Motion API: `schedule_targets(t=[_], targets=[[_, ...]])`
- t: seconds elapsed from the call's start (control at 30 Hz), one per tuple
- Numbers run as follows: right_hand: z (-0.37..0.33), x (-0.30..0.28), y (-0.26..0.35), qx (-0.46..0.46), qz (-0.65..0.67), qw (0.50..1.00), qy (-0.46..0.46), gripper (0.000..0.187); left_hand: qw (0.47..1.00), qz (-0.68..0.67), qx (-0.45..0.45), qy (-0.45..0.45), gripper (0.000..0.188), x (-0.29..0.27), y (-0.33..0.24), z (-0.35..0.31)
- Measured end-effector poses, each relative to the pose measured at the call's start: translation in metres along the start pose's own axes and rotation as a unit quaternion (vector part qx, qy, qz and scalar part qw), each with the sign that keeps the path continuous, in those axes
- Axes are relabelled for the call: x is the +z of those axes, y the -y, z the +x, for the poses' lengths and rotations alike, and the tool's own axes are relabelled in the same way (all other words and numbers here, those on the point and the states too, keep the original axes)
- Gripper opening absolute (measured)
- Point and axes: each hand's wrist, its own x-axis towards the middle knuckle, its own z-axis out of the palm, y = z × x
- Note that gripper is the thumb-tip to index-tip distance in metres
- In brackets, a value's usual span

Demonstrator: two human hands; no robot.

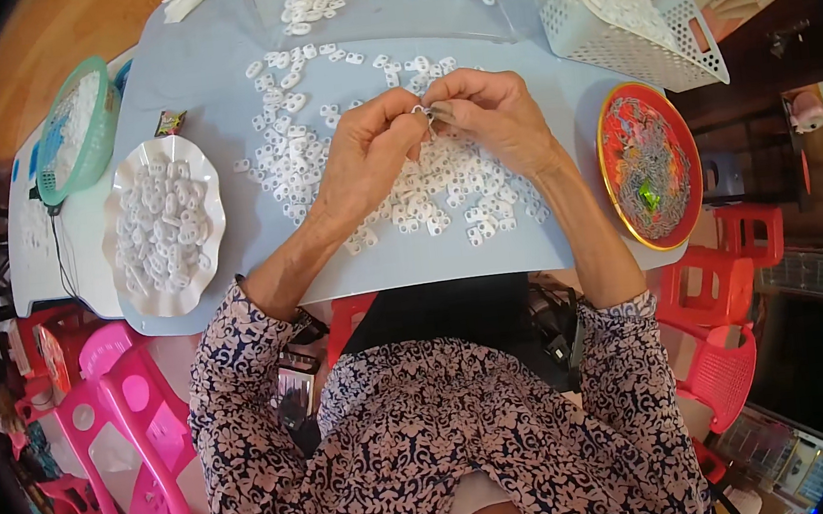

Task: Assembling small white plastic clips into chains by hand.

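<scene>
A floral-print shirt (427, 406) lies closest. Fingers (460, 82) of left hand (361, 157) and right hand (506, 125) pinch a whitish piece (430, 117) above scattered white two-dotted pieces (414, 204).

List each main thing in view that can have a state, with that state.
Left hand: pinching a small item
Right hand: pinching the same item
White pieces: loose, spread out on the table
Scalloped plate: heaped with similar pieces
Red bowl: holding grey metal-looking pieces
White basket: holding white pieces
Green basket: holding white contents
Small packet: sealed or opened, unclear
</scene>
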Motion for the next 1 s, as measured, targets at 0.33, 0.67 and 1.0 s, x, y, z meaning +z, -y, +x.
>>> schedule_targets(t=[0.33,0.67,1.0], targets=[[-0.0029,-0.0036,-0.0046,-0.01,0.055,0.998,0.0,0.015,0.999,0.034,0.013,0.017,0.019,0.002,-0.0046,0.0005],[-0.0029,-0.0039,-0.0073,-0.033,-0.021,0.999,-0.01,0.012,0.998,0.064,0.01,0.023,0.019,0.0012,-0.0047,0.0006],[-0.0002,-0.0025,-0.0057,-0.075,-0.012,0.997,0.0,0.014,0.998,0.065,-0.001,0.02,0.019,0.0003,-0.0031,0.0014]])
